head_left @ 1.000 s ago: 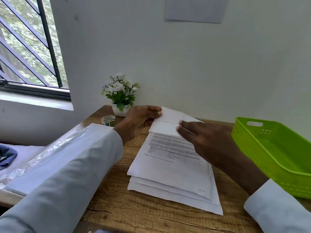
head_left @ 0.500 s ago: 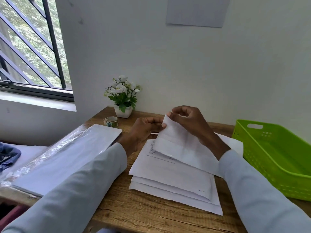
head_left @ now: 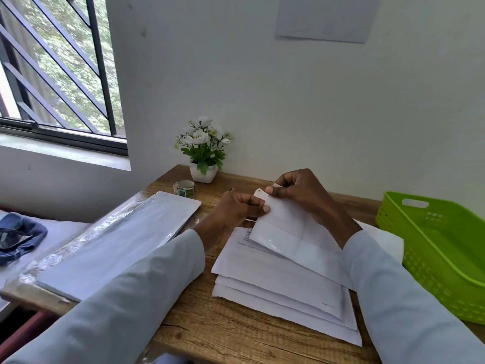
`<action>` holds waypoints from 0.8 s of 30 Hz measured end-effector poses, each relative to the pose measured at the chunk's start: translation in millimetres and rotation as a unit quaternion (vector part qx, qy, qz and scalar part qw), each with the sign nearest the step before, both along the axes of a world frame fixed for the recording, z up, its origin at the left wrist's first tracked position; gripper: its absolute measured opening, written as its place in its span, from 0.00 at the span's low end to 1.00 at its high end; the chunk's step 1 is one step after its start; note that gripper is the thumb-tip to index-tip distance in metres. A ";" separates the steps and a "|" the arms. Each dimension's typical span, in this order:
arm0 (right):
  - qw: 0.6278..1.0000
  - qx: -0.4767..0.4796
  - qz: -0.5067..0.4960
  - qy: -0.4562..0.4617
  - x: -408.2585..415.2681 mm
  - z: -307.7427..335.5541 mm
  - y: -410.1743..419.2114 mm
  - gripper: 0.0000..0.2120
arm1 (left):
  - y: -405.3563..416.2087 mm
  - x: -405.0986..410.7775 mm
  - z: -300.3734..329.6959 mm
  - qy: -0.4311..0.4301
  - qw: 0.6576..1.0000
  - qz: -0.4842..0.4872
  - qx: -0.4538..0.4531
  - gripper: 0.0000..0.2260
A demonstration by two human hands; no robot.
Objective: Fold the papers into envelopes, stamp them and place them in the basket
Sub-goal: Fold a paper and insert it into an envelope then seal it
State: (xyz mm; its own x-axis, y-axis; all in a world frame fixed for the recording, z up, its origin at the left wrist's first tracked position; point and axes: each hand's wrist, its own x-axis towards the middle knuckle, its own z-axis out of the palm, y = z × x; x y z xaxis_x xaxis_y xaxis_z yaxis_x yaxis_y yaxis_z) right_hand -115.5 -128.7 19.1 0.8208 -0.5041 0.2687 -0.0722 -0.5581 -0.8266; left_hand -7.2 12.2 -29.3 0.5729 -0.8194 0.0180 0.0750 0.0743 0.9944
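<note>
The folded paper (head_left: 291, 227) is pinched by both the left hand (head_left: 236, 208) and the right hand (head_left: 301, 193), so the small stamp (head_left: 261, 194) could be stuck crookedly if the paper slips.

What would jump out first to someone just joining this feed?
Both hands meet mid-desk: the right hand pinches the top corner of a folded paper, lifted above the paper stack, while the left hand holds a small stamp at that corner. A bright green basket sits at the right edge.
</note>
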 end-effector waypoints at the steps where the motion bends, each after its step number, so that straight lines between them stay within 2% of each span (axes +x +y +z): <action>1: 1.000 0.000 -0.004 -0.004 1.5 -0.5 -1.2 0.10 | 1.3 1.3 -1.7 0.001 1.000 -0.001 0.003 0.06; 4: 1.000 -0.018 -0.014 -0.012 6.6 -0.7 -4.2 0.10 | 6.3 4.0 -4.0 -0.002 1.000 -0.009 0.010 0.04; 10: 0.999 -0.023 0.004 -0.028 12.8 -2.7 -3.9 0.10 | 17.2 12.5 2.2 -0.051 0.993 -0.050 0.090 0.08; 13: 0.999 -0.028 0.016 -0.031 15.4 -6.1 1.5 0.10 | 14.0 8.4 1.9 -0.066 0.993 -0.064 0.068 0.11; 16: 0.998 -0.050 0.011 -0.039 15.6 -6.7 1.5 0.10 | 8.3 6.3 -2.6 -0.078 0.995 -0.041 0.052 0.06; 20: 0.994 -0.109 -0.017 0.019 -6.8 1.2 -14.5 0.10 | 8.9 13.6 -3.2 -0.068 0.997 -0.005 0.028 0.06; 24: 0.998 -0.040 -0.012 0.055 -50.6 10.0 -42.2 0.12 | 19.7 28.0 3.0 -0.030 0.999 0.021 0.010 0.14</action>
State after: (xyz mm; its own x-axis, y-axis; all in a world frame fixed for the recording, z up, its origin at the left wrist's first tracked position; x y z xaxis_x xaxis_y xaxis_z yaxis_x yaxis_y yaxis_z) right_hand -166.1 -170.9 29.1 0.8351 -0.5054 0.2173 -0.1749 -0.6184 -0.7661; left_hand 20.8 31.9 -26.2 0.6055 -0.7950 0.0374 0.0128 0.0567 0.9983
